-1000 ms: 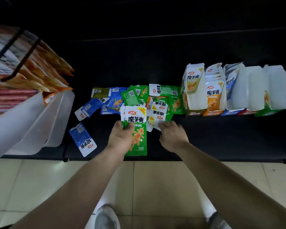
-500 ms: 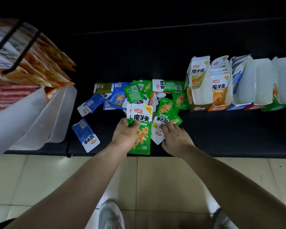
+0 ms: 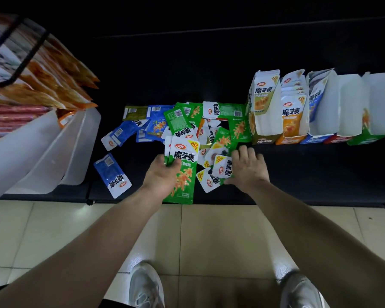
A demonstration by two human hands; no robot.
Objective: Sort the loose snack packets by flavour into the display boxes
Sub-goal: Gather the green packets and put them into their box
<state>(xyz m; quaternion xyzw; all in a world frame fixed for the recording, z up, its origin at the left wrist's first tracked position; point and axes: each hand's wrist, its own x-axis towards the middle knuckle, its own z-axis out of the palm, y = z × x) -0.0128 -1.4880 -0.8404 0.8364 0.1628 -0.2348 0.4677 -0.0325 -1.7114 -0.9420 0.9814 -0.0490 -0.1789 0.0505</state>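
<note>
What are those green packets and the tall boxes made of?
The green packets look like thin glossy plastic film: they shine and lie floppy in the pile, perhaps foil-lined, though that does not show. The display boxes seem to be printed cardboard, plain matt white inside, with stiff folded walls standing up.

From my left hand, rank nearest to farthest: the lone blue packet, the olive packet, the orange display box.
1. Lone blue packet, just left of the left hand.
2. Olive packet, back left.
3. Orange display box, far right.
</note>
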